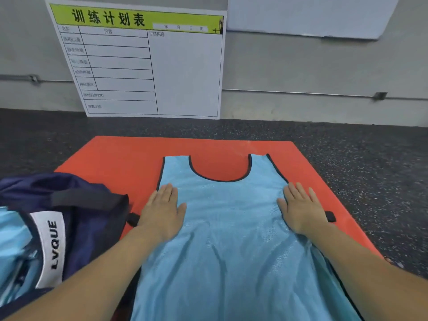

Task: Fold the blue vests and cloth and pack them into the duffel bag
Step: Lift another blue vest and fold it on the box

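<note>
A light blue mesh vest (227, 228) with black trim lies spread flat on an orange mat (120, 156), neck hole pointing away from me. My left hand (163, 210) presses flat on the vest's left side, fingers straight. My right hand (301, 209) lies flat on its right side, at the same height. A navy duffel bag (76, 218) with a white "LVQUE" label sits on the left, touching the mat. More light blue fabric (14, 251) shows inside its opening at the far left.
The mat rests on dark speckled flooring (370, 163). A white schedule board (148, 66) with a green header leans against the grey wall behind the mat. Another white sheet (312, 15) hangs at the upper right.
</note>
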The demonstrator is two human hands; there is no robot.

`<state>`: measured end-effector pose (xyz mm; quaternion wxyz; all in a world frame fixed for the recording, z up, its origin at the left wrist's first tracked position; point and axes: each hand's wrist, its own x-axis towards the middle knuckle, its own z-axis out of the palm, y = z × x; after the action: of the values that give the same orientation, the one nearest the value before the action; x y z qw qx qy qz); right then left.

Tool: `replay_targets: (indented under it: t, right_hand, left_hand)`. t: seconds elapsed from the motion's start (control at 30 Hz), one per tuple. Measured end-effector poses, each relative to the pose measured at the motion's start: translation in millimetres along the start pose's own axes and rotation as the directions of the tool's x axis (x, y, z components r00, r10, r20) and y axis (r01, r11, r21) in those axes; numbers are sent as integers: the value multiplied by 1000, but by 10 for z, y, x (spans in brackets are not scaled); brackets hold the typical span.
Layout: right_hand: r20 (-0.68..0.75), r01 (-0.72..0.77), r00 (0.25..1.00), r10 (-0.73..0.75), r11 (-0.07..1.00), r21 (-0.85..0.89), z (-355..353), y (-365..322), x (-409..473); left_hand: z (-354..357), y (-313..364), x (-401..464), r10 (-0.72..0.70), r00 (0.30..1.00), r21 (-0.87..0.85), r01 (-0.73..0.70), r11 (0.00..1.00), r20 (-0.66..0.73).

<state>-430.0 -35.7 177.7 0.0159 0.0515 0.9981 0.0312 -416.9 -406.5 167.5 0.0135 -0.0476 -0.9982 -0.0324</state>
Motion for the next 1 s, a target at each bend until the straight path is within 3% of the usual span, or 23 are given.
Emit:
replay_targets:
  t: [0.1,0.2,0.3,0.47,0.53,0.67,0.8,0.9,1.0]
  right_hand:
    - [-129,201,974,-185,972,124,-104,-618,-369]
    - [-118,394,919,-376,876,277,114,-1248,-867]
    - [-72,332,943,-324,910,248,194,-1002,-1045]
    - [-32,37,999,-33,990,134,82,-91,-1018]
    - [-74,98,993,-89,988,117,34,-352,-1225]
    - [-94,380,925,-368,897,224,280,-1109,-1861]
    - [-29,258,966,-258,944,204,234,-501,-2016]
    - [12,75,997,-76,992,106,144,75,-1985]
    - [-80,55,995,-52,998,27,81,-67,-2065]
  left_hand:
    - [79,493,-236,129,991,-45,-131,990,-32]
    - [177,820,-493,184,982,-74,-186,980,-35]
    - [137,652,-674,166,985,-69,-169,983,-44]
    - [76,268,-880,31,999,-20,-30,999,34]
    - [63,459,-1050,64,998,-79,-66,995,-25]
    - [224,908,-1451,297,950,-70,-304,950,-94]
    - [232,554,-1632,207,961,-9,-212,977,-181]
    - [149,282,-1757,105,979,22,-102,995,-174]
    - [128,440,-1840,103,979,-33,-111,993,-175]
